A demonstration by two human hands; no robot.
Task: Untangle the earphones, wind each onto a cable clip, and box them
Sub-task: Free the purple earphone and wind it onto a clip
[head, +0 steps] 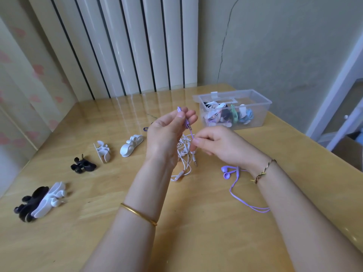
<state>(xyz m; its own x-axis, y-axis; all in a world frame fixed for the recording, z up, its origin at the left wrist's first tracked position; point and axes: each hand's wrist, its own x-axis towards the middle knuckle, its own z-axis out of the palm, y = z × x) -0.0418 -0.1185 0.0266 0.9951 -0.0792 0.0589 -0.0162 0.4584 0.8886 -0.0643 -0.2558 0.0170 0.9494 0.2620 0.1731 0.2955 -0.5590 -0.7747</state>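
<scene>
- The purple earphone cable (pixel 235 193) is pinched near its plug by the left hand (pixel 169 130) and lower down by the right hand (pixel 216 142).
- Its buds are laid on the wooden table (pixel 196 232).
- White earphones (pixel 184 154) are tangled below the hands.
- A clear box (pixel 269 103) is set near the far right edge.
- Cable clips (pixel 131 145) are spread along the left.
- White ribbed panels (pixel 127 46) are seen behind.

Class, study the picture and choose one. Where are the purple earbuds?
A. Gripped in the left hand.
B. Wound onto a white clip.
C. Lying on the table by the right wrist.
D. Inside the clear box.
C: the purple earbuds lie on the table beside the right wrist, while the left hand and right hand pinch only the purple cable.
</scene>
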